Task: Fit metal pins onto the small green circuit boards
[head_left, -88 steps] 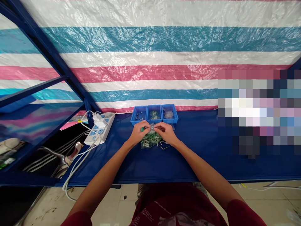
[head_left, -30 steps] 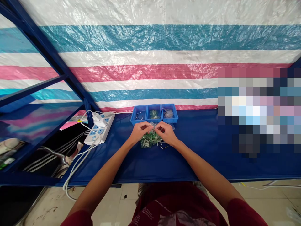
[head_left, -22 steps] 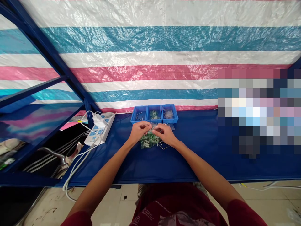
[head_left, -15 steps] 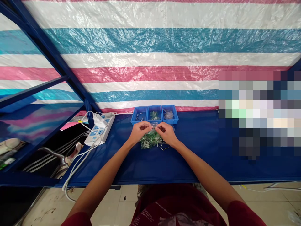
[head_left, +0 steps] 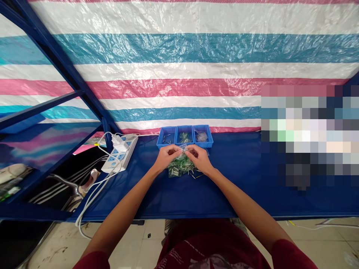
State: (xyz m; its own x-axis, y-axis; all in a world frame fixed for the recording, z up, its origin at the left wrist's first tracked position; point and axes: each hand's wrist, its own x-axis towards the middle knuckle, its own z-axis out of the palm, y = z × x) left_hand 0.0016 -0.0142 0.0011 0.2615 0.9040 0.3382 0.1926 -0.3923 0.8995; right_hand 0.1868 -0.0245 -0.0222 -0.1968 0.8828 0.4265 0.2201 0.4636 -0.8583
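Note:
A small clear plastic bag (head_left: 183,147) is pinched between both hands above a pile on the table. My left hand (head_left: 165,157) is closed on its left side, thumb and fingertips together. My right hand (head_left: 198,157) grips its right side the same way. Beneath them lies a heap of small green-tinted plastic packets (head_left: 179,167) with pale pieces inside. Several thin, loose pin-like pieces (head_left: 194,174) lie by the heap's right side. Just beyond the hands, three joined blue bins (head_left: 165,145) hold thin pieces, green packets and clear bags.
A white power strip (head_left: 123,158) with a plugged-in adapter and white cables (head_left: 94,190) sits at the left on the blue table (head_left: 174,201). A blue metal frame (head_left: 64,71) rises at the left. Striped sheeting (head_left: 179,48) hangs behind. The right side is pixelated.
Almost nothing differs. Both hands stay in place with the small bag between their fingertips, and its top edge shows slightly differently.

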